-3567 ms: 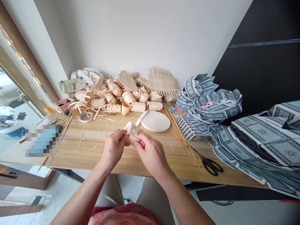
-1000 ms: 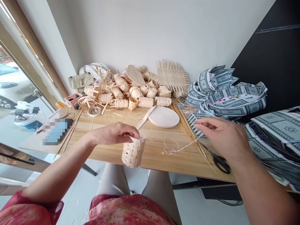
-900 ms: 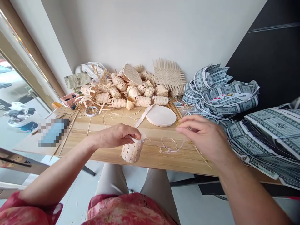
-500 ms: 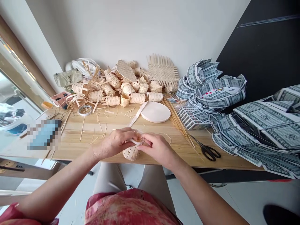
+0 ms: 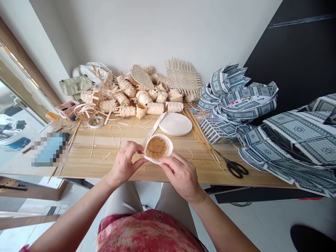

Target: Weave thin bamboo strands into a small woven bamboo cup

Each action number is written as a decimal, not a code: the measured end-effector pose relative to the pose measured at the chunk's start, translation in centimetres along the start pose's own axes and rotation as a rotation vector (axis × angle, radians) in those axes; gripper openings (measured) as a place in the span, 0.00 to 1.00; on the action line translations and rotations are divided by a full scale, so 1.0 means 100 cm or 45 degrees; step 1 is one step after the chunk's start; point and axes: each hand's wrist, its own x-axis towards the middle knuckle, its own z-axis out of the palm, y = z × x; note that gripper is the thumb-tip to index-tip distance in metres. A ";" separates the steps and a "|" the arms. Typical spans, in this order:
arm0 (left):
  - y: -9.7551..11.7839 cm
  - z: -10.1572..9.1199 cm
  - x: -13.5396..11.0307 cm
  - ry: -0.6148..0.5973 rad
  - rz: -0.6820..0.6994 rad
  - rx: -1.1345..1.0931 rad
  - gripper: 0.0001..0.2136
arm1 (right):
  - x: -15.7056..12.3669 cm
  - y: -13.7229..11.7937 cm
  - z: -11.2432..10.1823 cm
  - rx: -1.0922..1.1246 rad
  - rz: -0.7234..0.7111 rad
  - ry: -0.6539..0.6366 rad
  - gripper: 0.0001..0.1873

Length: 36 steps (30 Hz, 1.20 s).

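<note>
A small woven bamboo basket [image 5: 157, 147] with a white band round its rim is held upright over the table's front edge, its open mouth facing me. My left hand [image 5: 123, 164] pinches the rim on the left side. On the right and underneath, my right hand [image 5: 181, 175] grips the rim with its fingers closed. A thin loop of string [image 5: 185, 152] lies on the wooden table [image 5: 86, 164] just right of the basket.
A heap of small woven baskets [image 5: 136, 99] and a woven mat [image 5: 182, 75] fill the table's back. A coil of white strip [image 5: 175, 124], bamboo sticks [image 5: 199, 134], black scissors [image 5: 235, 168], a tape roll [image 5: 95, 121] and folded playing-card pieces [image 5: 244, 105] lie around.
My right hand came back from the right, where it pulled the string, to the basket. The basket was turned so its open mouth faces up.
</note>
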 end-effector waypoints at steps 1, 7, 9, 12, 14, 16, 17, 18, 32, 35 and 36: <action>0.001 0.000 0.000 0.007 -0.010 0.010 0.07 | -0.001 -0.001 0.000 -0.032 -0.007 0.015 0.10; 0.012 -0.006 -0.004 -0.077 -0.063 -0.169 0.04 | -0.004 -0.002 0.000 -0.144 -0.025 0.082 0.09; 0.015 -0.010 -0.004 -0.120 -0.064 -0.224 0.04 | -0.005 -0.001 -0.001 -0.152 -0.017 0.080 0.09; 0.017 -0.017 0.001 -0.168 -0.067 -0.221 0.05 | -0.004 -0.001 -0.002 -0.143 -0.003 0.081 0.09; 0.016 -0.022 0.006 -0.207 -0.082 -0.209 0.06 | -0.003 -0.001 -0.003 -0.117 0.001 0.071 0.08; 0.015 -0.025 0.012 -0.269 -0.128 -0.256 0.05 | -0.001 -0.002 -0.002 -0.077 0.006 0.059 0.08; 0.015 -0.026 0.014 -0.317 -0.179 -0.323 0.05 | -0.001 -0.002 -0.002 -0.055 0.013 0.056 0.08; 0.014 -0.027 0.017 -0.375 -0.255 -0.425 0.05 | 0.000 -0.003 -0.002 -0.030 0.026 0.049 0.08; 0.010 -0.027 0.041 -0.448 -0.720 -1.141 0.07 | 0.011 -0.010 -0.011 0.354 0.409 -0.058 0.05; 0.009 -0.026 0.041 -0.431 -0.725 -1.112 0.07 | 0.013 -0.011 -0.012 0.425 0.484 -0.070 0.05; 0.009 -0.026 0.041 -0.418 -0.725 -1.110 0.07 | 0.013 -0.012 -0.012 0.451 0.512 -0.076 0.05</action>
